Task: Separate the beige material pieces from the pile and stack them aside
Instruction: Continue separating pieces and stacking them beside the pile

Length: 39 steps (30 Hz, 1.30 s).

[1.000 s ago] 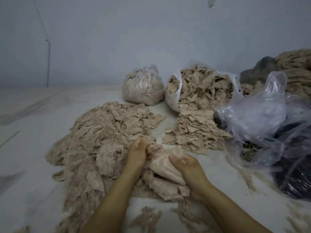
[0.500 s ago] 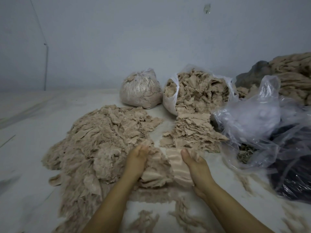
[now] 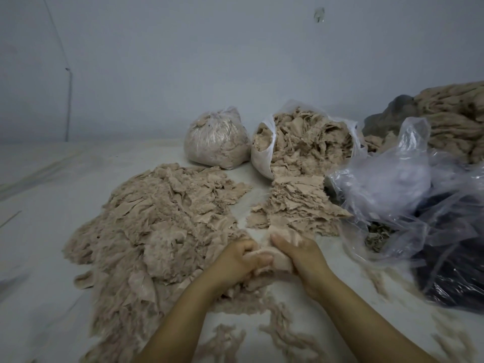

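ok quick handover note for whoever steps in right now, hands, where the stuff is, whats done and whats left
Left hand and right hand both grip one beige piece at the near edge of the big pile.
The stack of flat pieces sits to the right of the pile, in front of the open bag.
Done: a good stack is already built.
Left: lay this piece on the stack, then keep working through the pile, which is still large.

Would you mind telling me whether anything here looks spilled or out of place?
Yes: the open bag lies tipped, its beige pieces spilling toward the flat stack. Loose shreds lie scattered on the floor near the arms, apart from the big pile.
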Motion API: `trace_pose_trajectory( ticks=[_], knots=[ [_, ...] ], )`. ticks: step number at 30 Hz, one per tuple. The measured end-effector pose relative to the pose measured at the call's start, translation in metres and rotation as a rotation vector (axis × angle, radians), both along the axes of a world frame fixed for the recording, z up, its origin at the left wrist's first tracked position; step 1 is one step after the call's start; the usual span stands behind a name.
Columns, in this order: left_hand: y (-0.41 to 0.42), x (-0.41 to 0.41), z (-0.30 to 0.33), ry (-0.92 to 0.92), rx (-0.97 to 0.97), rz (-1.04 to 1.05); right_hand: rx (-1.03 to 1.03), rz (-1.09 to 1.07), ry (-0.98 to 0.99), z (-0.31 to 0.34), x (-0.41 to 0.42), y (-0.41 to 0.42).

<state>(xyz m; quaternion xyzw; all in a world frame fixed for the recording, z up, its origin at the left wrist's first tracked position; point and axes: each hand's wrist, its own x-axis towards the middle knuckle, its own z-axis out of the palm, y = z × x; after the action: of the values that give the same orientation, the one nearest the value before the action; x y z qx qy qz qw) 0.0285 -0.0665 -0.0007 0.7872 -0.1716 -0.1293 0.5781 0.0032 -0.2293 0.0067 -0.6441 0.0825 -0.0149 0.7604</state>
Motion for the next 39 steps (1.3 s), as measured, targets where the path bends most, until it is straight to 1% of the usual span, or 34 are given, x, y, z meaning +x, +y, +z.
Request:
trace_pose_trajectory(
  ticks=[2,4,6,7,8,10,11,12,13,14,16,17,18,19,21,22,24,26,27,28,29,30,31,32,33,34,35,37,39],
  knots=[
    [0.000,0.000,-0.002,-0.007,0.008,-0.021,-0.056,-0.181,-0.085,-0.003,0.004,-0.001],
    [0.006,0.001,-0.004,0.017,-0.052,0.030,-0.039,-0.311,-0.080,-0.007,0.010,-0.010],
    [0.014,0.004,-0.006,-0.009,-0.045,0.130,-0.035,-0.346,-0.031,-0.011,0.016,-0.028],
    [0.019,0.005,-0.007,-0.042,-0.010,0.170,-0.094,-0.329,0.000,-0.013,0.019,-0.037],
    [0.023,0.005,-0.007,-0.087,0.045,0.183,-0.267,-0.303,0.042,-0.015,0.021,-0.045],
    [0.030,0.007,-0.008,-0.188,0.218,0.166,-0.772,-0.305,0.130,-0.018,0.022,-0.057],
    [0.033,0.007,-0.008,-0.222,0.319,0.162,-0.907,-0.344,0.094,-0.018,0.020,-0.057],
    [0.035,0.007,-0.007,-0.237,0.431,0.168,-0.937,-0.358,0.019,-0.017,0.017,-0.054],
    [0.037,0.006,-0.006,-0.240,0.541,0.177,-0.899,-0.320,-0.058,-0.015,0.013,-0.048],
    [0.039,0.007,-0.006,-0.227,0.612,0.180,-0.848,-0.221,-0.091,-0.015,0.009,-0.040],
    [0.037,0.008,-0.005,-0.208,0.665,0.179,-0.838,0.065,-0.057,-0.019,0.005,-0.018],
    [0.034,0.007,-0.005,-0.204,0.638,0.176,-0.881,0.160,-0.030,-0.022,0.004,-0.007],
    [0.033,0.007,-0.007,-0.216,0.587,0.178,-0.943,0.211,-0.011,-0.023,0.004,0.002],
    [0.032,0.005,-0.007,-0.223,0.518,0.177,-0.994,0.222,-0.019,-0.024,0.004,0.009],
    [0.037,0.004,-0.007,-0.219,0.394,0.170,-1.025,0.220,-0.062,-0.026,0.005,0.018],
    [0.041,0.004,-0.006,-0.209,0.362,0.178,-1.009,0.202,-0.087,-0.026,0.006,0.020],
    [0.049,0.004,-0.004,-0.203,0.350,0.233,-0.878,0.101,-0.154,-0.024,0.005,0.020],
    [0.055,0.005,-0.003,-0.243,0.348,0.324,-0.650,-0.019,-0.212,-0.020,0.003,0.018],
    [0.054,0.004,-0.001,-0.302,0.341,0.364,-0.510,-0.044,-0.226,-0.017,0.002,0.017],
    [0.051,0.002,0.001,-0.360,0.288,0.377,-0.379,-0.040,-0.237,-0.015,0.000,0.017],
    [0.047,0.002,0.004,-0.385,0.213,0.341,-0.282,-0.018,-0.248,-0.013,-0.002,0.018],
    [0.042,0.001,0.009,-0.355,0.164,0.265,-0.222,0.009,-0.269,-0.011,-0.004,0.019],
    [0.036,0.001,0.011,-0.301,0.154,0.166,-0.193,0.025,-0.291,-0.009,-0.006,0.020],
    [0.031,0.001,0.013,-0.257,0.188,0.080,-0.169,0.021,-0.313,-0.008,-0.007,0.020],
    [0.030,0.002,0.012,-0.271,0.235,0.027,-0.140,-0.004,-0.329,-0.006,-0.007,0.020],
    [0.029,0.003,0.012,-0.288,0.238,0.007,-0.111,-0.045,-0.340,-0.005,-0.007,0.018],
    [0.030,0.005,0.009,-0.304,0.217,0.030,-0.092,-0.086,-0.343,-0.005,-0.007,0.016],
    [0.033,0.008,0.006,-0.271,0.118,0.153,-0.097,-0.129,-0.320,-0.007,-0.008,0.013],
    [0.036,0.010,0.002,-0.281,0.089,0.238,-0.101,-0.140,-0.280,-0.012,-0.010,0.014]
  ],
)
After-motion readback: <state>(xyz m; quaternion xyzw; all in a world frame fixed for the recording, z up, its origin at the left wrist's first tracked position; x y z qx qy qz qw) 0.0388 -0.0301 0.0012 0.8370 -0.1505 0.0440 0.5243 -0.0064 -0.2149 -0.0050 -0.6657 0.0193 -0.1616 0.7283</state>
